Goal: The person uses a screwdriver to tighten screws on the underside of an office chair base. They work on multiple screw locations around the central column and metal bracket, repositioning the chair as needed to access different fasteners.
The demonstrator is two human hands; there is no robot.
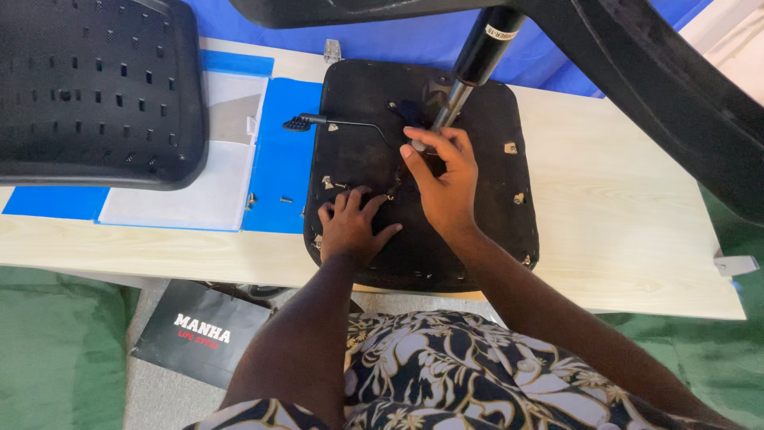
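Note:
An upturned black chair seat [485, 191] lies on a pale wooden table [621, 215], its underside up. A black and silver gas cylinder [474, 68] rises from the seat's mechanism toward the black chair base [652, 72] above. My right hand [442, 183] rests on the seat's middle, fingers pinched around something small at the foot of the cylinder; what it holds is hidden. My left hand [350, 227] presses flat on the seat's near left part, fingers spread. A thin lever with a black paddle handle [298, 123] sticks out to the left of the seat.
A black perforated chair backrest [95, 87] lies at the table's far left over a blue and white folder [239, 159]. Small screws [285, 199] lie on the blue sheet. A black printed bag [199, 330] sits on the floor. Green fabric [56, 350] lies on both sides.

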